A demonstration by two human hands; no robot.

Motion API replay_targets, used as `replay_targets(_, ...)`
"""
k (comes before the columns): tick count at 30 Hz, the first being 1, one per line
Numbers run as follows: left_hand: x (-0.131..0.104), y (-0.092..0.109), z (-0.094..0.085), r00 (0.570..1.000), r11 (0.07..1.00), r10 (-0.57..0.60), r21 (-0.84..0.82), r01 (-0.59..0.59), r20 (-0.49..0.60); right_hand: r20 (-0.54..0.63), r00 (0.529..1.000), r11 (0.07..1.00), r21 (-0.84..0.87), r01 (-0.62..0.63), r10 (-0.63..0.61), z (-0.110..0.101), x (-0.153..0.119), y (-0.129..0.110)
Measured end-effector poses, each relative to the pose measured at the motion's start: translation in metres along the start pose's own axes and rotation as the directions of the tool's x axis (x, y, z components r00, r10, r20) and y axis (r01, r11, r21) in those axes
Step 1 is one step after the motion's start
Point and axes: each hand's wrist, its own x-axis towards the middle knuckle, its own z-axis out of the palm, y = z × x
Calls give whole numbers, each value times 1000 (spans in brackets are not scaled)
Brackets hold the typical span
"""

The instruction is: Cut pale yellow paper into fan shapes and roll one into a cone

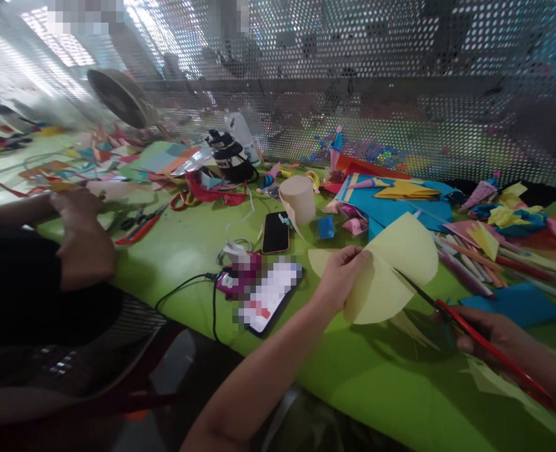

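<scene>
Pale yellow paper (pixel 379 292) with a rounded outline is pinched near its upper left part by my left hand (pixel 340 276). My right hand (pixel 487 329) grips red-handled scissors (pixel 470 333), whose dark blades lie against a slit in the paper's right side. The fingers of my right hand are partly hidden by the handles. Below the paper, thin pale scraps (pixel 412 329) are near the blades. A larger pale piece (pixel 513 392) lies under my right hand.
On the green table (pixel 174 251) are a black phone (pixel 276 232), a lit phone (pixel 273 298), a magenta device with cables (pixel 233 282), a paper roll (pixel 300 199) and blue paper (pixel 518 303). At left, another person's arm (pixel 83 238) rests near scissors (pixel 141 229).
</scene>
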Motion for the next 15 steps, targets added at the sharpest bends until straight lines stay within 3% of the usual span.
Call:
replay_targets(11,-1,1,0,1000,1000,-8,-6,9,2,-28,999,998,-63,25,-27,-1,3,2)
replay_targets(15,-2,2,0,1000,1000,-7,-9,7,2,-3,998,992,-107,59,-60,-2,-1,-9)
